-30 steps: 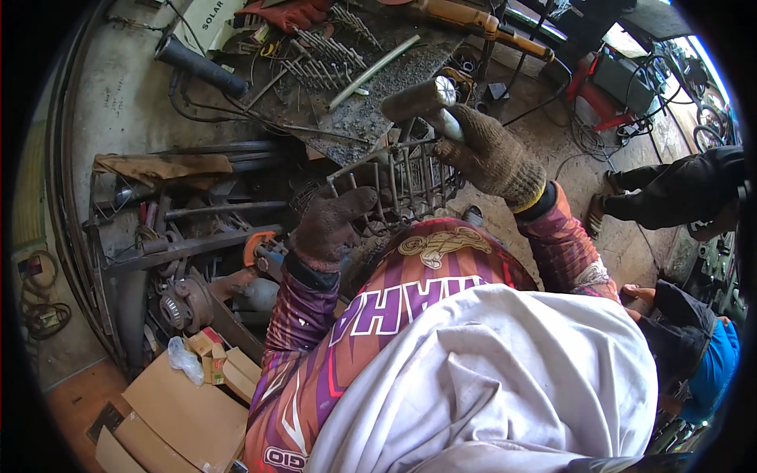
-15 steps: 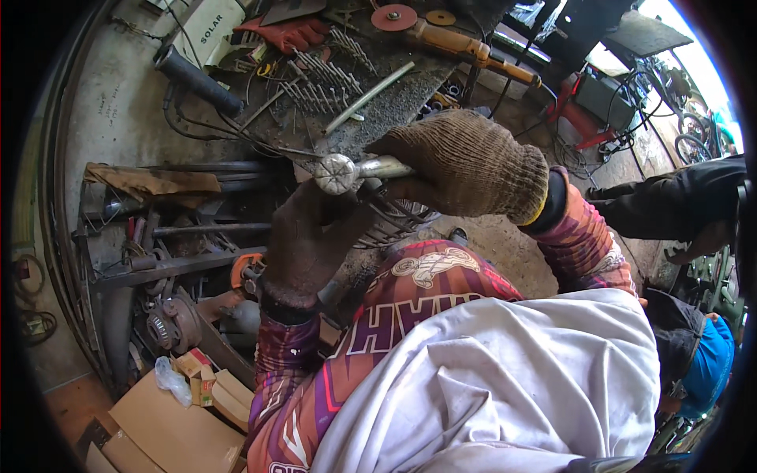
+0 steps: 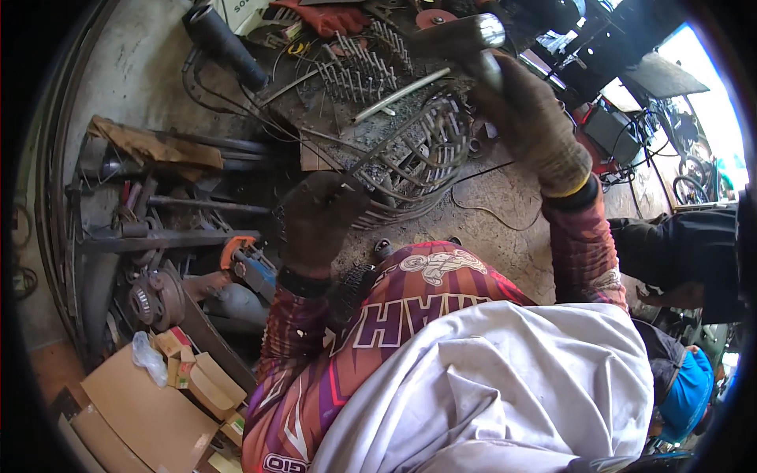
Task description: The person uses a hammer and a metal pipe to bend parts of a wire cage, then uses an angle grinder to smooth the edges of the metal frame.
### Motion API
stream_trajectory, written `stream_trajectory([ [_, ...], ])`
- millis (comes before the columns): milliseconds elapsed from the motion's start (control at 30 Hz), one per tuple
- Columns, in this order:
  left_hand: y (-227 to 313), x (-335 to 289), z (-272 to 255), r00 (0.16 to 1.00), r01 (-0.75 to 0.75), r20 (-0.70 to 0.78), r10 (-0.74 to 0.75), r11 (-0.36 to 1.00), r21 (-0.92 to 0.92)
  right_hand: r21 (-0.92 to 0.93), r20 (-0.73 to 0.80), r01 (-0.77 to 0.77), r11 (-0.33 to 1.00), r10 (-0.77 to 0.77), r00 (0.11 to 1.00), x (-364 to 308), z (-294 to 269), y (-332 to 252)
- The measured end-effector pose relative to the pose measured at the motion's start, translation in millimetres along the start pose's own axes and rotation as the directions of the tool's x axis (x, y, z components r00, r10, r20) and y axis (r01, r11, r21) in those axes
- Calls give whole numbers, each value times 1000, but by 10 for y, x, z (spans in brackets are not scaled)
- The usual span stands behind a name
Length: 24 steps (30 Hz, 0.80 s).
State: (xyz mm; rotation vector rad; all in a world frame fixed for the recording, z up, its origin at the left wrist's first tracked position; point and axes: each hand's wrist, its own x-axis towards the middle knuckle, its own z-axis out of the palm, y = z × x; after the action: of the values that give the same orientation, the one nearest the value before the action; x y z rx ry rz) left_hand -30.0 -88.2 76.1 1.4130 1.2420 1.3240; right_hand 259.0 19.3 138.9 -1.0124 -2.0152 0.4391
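Note:
My right hand [image 3: 548, 126], in a brown knitted glove, is raised over the bench and closed round the shaft of a hammer [image 3: 473, 38]. The hammer's shiny striking face points up and right. Lower and to the left, my left hand [image 3: 319, 221], in a dark glove, has its fingers curled together beside a set of curved metal rods [image 3: 406, 201]. A small pale tip shows at its fingers, but what it grips is hidden. The rods bow from my left hand toward the bench's right edge, with short bright metal pieces among them.
Upright bolts [image 3: 359, 75] and a loose metal tube [image 3: 402, 94] lie on the dirty workbench, near a red glove [image 3: 327, 16] and a black cylinder [image 3: 225, 47]. Metal bars and a cardboard box [image 3: 146, 402] are at left. Another person [image 3: 678, 256] is at right.
My right hand has lifted the hammer up and to the right, away from my left hand. My left hand is slightly lower, and the curved rods show more fully.

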Motion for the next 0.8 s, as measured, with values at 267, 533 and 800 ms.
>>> stream_trajectory([
  [267, 107, 734, 128, 910, 285, 326, -255, 958, -45, 361, 80, -66, 930, 40, 996, -48, -10, 457],
  [533, 216, 1118, 421, 800, 417, 573, -175, 850, -322, 260, -67, -167, 951, 191, 979, -824, -70, 915],
  [800, 422, 1253, 537, 638, 543, 741, -207, 804, -243, 744, -177, -235, 626, 523, 834, -1486, 4, 834],
])
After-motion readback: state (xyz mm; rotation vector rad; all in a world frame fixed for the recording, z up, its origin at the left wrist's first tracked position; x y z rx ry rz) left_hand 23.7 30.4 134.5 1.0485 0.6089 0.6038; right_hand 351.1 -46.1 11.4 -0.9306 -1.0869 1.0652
